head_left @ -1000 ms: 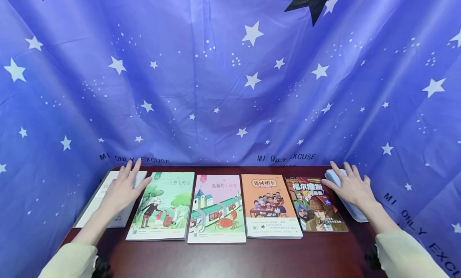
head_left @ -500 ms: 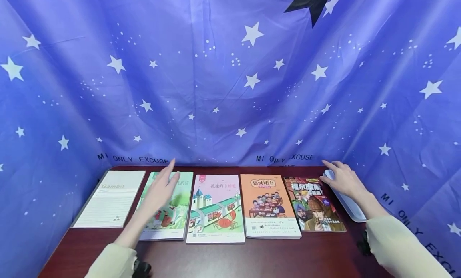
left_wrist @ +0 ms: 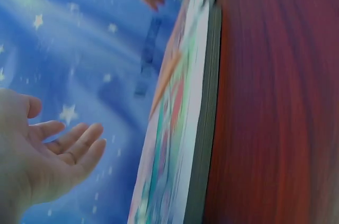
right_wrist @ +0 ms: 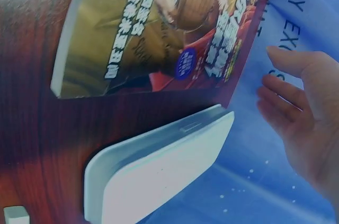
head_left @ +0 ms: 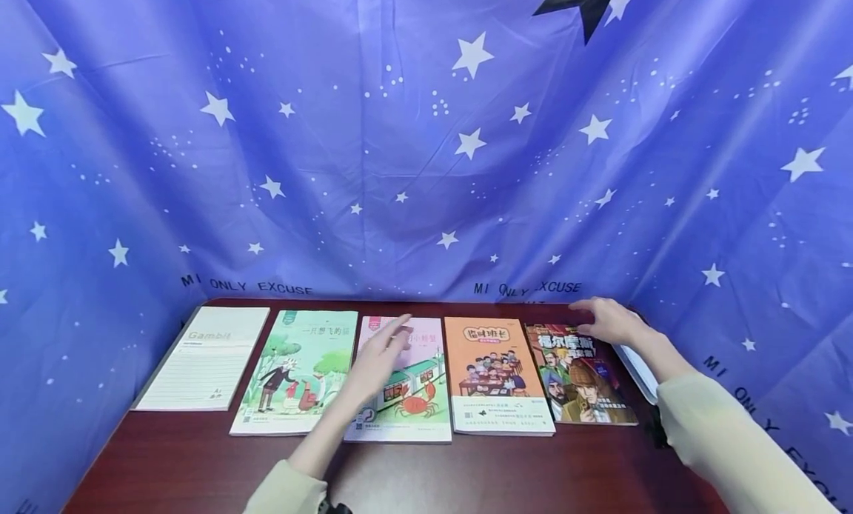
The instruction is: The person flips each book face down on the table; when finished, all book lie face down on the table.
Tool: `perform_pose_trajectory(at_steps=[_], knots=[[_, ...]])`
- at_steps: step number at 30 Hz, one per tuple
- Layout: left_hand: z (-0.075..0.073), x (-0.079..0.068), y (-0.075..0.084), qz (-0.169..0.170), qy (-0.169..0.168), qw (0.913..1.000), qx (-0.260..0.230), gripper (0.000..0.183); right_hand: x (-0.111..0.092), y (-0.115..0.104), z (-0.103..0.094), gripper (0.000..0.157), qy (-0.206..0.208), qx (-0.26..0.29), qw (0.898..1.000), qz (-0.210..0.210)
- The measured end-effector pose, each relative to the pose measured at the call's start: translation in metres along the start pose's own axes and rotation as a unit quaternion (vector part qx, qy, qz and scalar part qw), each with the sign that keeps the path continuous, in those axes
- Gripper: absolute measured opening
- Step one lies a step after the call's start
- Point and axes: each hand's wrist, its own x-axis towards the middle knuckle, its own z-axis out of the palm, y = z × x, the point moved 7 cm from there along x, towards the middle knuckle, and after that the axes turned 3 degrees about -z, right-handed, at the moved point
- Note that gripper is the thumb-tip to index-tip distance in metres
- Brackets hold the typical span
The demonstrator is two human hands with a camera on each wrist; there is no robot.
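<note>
A row of books lies on the dark red table [head_left: 400, 473]. My left hand [head_left: 373, 366] is over the pink book with a crab on its cover [head_left: 413, 418], holding nothing; in the left wrist view its fingers [left_wrist: 79, 147] are loosely bent above the book. My right hand [head_left: 616, 325] hovers, also holding nothing, at the far corner of the detective comic book [head_left: 586, 388]. Close beside that book is a pale case with rounded corners [right_wrist: 164, 176], partly hidden by the right arm in the head view.
Left of the crab book are a green book [head_left: 300, 381] and a cream notepad [head_left: 200, 358] marked Gambit. An orange book [head_left: 493, 366] lies between the crab book and the comic. A blue star-patterned curtain [head_left: 413, 144] surrounds the table. A small white block [right_wrist: 17, 216] shows in the right wrist view.
My left hand has moved right, from the notepad across the green book to the crab book. The right hand has shifted left from the pale case toward the comic. The books stay put.
</note>
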Motion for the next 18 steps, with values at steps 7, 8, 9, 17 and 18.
perform_pose_trajectory(at_steps=[7,8,9,17,18], knots=[[0.065,-0.013,0.017,-0.02,-0.087,0.9917,-0.092,0.052,0.008,-0.001,0.012,0.047,-0.044,0.036,0.998,0.015],[0.074,-0.016,0.018,-0.024,-0.099,0.9888,-0.11,0.051,0.009,-0.001,0.013,0.047,-0.048,0.038,0.998,0.015],[0.082,-0.018,0.019,-0.028,-0.109,0.985,-0.13,0.051,0.01,-0.001,0.013,0.047,-0.05,0.041,0.998,0.014],[0.135,-0.036,0.039,-0.048,-0.175,0.961,-0.208,0.047,0.012,-0.001,0.025,0.054,-0.089,0.068,0.993,0.026],[0.14,-0.038,0.041,-0.051,-0.181,0.9588,-0.213,0.047,0.013,-0.002,0.026,0.055,-0.094,0.066,0.993,0.025]])
